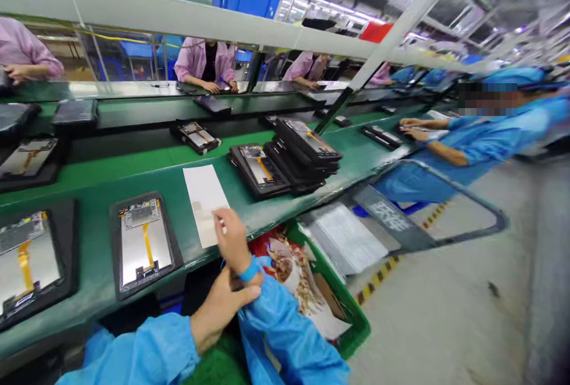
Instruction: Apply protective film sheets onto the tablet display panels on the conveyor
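Observation:
A white sheet (202, 189) with small pale patches lies on the green bench. At its right edge is my right hand (234, 239), fingers bent and pressed together; what they hold, if anything, is too small to make out. My left hand (218, 308) is closed round my right wrist, just below a blue wristband (250, 270). Left of the sheet, an opened tablet (146, 245) with an orange ribbon cable rests on a black foam pad. A second opened tablet (33, 260) sits farther left.
Stacked tablets in black trays (307, 153) stand right of the sheet. A green crate (356, 328) of scraps is below the bench edge, beside a cart (392, 218). At right, a co-worker in blue (499, 135) works; others in pink sit across the line (151, 97).

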A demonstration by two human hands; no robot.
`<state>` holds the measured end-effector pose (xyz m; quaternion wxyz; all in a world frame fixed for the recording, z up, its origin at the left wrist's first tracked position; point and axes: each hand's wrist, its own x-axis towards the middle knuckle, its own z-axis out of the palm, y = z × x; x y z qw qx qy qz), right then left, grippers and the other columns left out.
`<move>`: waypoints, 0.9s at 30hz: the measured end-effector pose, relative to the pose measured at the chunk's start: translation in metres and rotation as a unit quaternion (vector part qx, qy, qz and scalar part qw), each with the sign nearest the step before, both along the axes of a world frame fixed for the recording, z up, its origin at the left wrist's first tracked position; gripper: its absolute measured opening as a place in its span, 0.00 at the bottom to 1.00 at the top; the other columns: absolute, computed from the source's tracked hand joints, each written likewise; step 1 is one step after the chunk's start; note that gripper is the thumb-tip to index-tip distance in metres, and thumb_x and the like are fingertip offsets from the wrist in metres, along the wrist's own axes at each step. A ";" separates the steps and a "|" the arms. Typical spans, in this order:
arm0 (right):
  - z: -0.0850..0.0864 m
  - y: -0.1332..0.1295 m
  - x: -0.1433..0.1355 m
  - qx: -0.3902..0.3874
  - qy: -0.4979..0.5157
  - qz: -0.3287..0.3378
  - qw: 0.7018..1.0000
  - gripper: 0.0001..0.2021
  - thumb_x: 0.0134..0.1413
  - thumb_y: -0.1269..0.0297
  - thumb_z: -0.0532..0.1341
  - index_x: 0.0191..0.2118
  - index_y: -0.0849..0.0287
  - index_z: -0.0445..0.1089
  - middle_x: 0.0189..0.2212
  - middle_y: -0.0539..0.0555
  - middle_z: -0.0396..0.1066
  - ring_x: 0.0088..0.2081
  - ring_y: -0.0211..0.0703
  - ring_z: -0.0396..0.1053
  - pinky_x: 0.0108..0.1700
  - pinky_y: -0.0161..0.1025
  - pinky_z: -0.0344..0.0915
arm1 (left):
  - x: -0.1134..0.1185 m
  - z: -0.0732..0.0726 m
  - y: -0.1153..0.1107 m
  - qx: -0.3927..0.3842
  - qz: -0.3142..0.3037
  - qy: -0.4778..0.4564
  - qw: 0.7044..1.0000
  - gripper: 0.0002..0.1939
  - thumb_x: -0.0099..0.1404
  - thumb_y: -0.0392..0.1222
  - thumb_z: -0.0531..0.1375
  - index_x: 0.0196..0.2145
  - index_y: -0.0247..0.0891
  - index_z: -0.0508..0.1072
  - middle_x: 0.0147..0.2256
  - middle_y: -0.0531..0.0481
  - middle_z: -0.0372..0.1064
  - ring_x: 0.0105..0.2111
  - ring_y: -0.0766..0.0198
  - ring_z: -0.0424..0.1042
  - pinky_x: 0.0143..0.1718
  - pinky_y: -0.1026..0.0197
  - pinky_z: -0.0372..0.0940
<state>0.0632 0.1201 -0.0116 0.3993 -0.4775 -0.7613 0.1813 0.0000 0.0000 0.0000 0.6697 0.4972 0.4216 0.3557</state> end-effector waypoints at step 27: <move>-0.039 0.094 -0.037 -0.098 -0.167 0.016 0.981 0.14 0.55 0.77 0.61 0.47 0.58 0.71 0.44 0.55 0.67 0.45 0.44 0.66 0.50 0.40 0.64 | -0.095 -0.041 0.060 0.403 0.037 0.607 0.684 0.25 0.72 0.44 0.52 0.64 0.35 0.64 0.68 0.39 0.55 0.69 0.47 0.50 0.66 0.37 0.50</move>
